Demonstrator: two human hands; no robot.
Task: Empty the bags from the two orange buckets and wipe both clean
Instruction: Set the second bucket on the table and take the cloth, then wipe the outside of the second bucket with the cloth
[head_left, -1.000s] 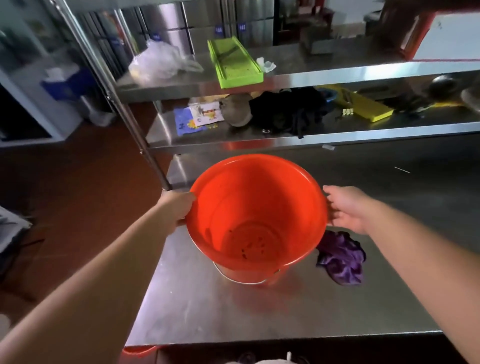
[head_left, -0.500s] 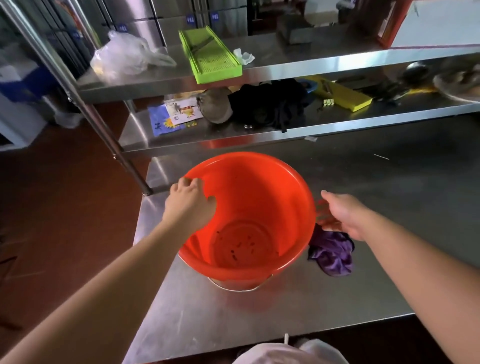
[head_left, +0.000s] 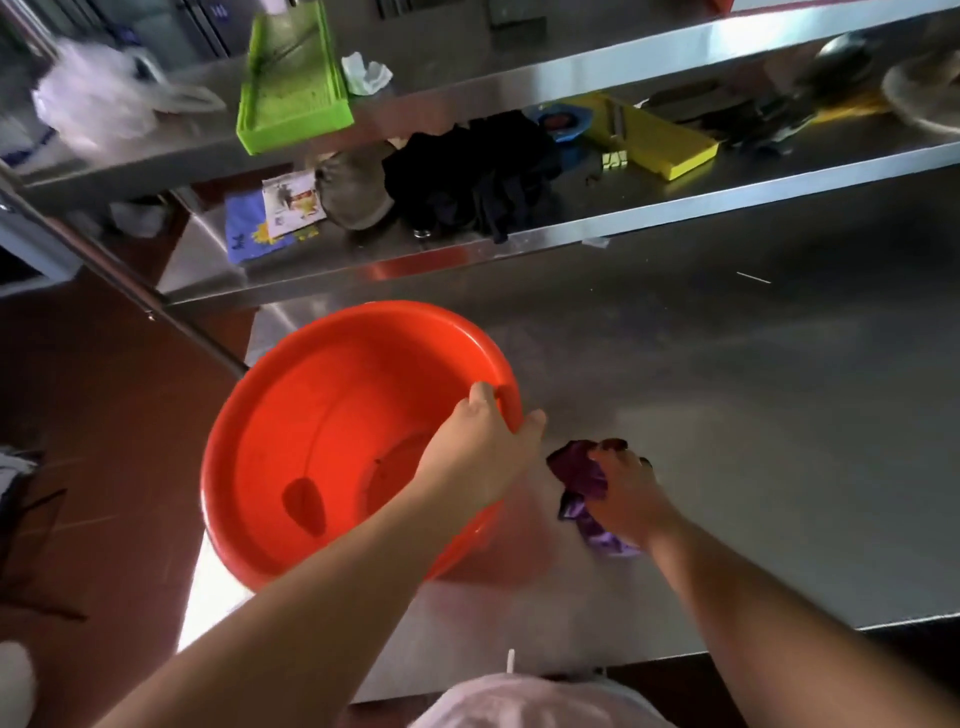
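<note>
An orange bucket (head_left: 322, 441) stands at the left end of the steel table (head_left: 753, 441), tilted a little toward me. It holds no bag; only dark specks and a dark patch show inside. My left hand (head_left: 483, 447) reaches across it and grips the right side of its rim, thumb outside and fingers inside. Just right of the bucket lies a crumpled purple cloth (head_left: 579, 475). My right hand (head_left: 631, 493) grips that cloth on the tabletop. Only one bucket is in view.
Two steel shelves (head_left: 675, 208) rise behind the table. They carry a green tray (head_left: 291, 83), a clear plastic bag (head_left: 93, 98), dark cloth (head_left: 467, 176), a yellow slicer (head_left: 654, 140) and papers. Red-brown floor (head_left: 78, 415) lies left of the table edge.
My left hand moved from the bucket's left rim across to its right rim. My right hand dropped from the bucket's side onto the purple cloth and took hold of it. The camera moved closer.
</note>
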